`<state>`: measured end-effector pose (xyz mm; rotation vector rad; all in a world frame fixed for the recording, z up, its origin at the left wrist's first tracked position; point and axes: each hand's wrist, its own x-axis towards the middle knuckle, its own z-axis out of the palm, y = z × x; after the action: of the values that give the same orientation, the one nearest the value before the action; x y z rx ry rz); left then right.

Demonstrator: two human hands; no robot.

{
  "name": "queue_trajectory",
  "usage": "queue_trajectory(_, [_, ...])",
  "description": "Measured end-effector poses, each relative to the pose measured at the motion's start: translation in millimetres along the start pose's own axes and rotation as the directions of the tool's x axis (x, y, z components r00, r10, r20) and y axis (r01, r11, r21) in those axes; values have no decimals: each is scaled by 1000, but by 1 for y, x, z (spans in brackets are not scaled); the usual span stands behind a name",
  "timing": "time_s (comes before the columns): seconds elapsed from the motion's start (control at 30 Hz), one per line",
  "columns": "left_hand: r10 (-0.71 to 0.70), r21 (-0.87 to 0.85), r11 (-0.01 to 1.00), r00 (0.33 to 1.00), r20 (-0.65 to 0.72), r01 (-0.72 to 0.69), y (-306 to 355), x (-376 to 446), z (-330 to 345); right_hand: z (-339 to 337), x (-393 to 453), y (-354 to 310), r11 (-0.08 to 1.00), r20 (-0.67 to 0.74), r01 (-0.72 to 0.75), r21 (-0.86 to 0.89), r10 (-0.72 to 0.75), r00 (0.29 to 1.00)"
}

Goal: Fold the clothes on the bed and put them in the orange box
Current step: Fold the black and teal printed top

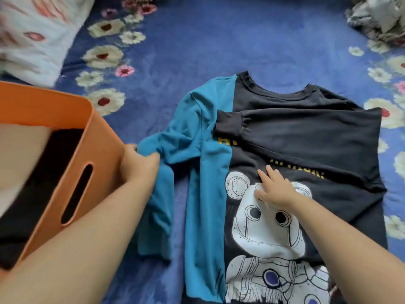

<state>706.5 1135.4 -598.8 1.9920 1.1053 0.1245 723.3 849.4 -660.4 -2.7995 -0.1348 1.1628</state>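
A black and teal sweatshirt [285, 132] with a white bear print lies flat on the bed, front up. Its black sleeve [274, 126] is folded across the chest. My left hand [138, 163] grips the teal sleeve [162, 194] at the shirt's left side. My right hand [274, 187] presses flat on the print with straight fingers. The orange box [87, 150] stands at the left edge, right beside my left hand, with dark and beige folded clothes inside.
The bed has a blue sheet with white flowers [197, 51]. A pale pillow [32, 36] lies at the far left. A crumpled grey patterned cloth [379, 16] sits at the far right corner.
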Motion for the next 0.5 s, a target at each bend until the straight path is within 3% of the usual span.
queue_trajectory(0.07, [73,-183,980,997,-16,-74,43,3,-3,-11,-11,3,994,-30,42,102,-39,999])
queue_trajectory(0.13, [110,-354,932,993,52,-84,83,0,1,-15,-26,9,971,-115,96,217,-72,991])
queue_trajectory(0.23, [175,-530,848,934,312,18,146,-17,20,-19,-52,38,906,-238,104,411,-4,971])
queue_trajectory(0.3, [239,-566,804,771,590,184,181,-34,36,-19,-61,64,819,-273,53,572,129,953])
queue_trajectory(0.37, [262,-476,790,488,833,388,215,-66,58,-25,-65,98,659,-287,27,752,290,913])
queue_trajectory(0.4, [264,-402,825,359,895,396,228,-84,73,-29,-67,115,552,-280,37,833,362,889])
queue_trajectory(0.43, [242,-332,883,284,928,333,237,-99,90,-33,-68,131,442,-265,57,895,424,866])
queue_trajectory(0.47, [217,-286,927,275,937,242,240,-110,106,-36,-68,142,355,-249,77,932,469,848])
queue_trajectory(0.5, [215,-271,954,335,918,130,239,-117,122,-37,-68,153,292,-229,83,953,510,829])
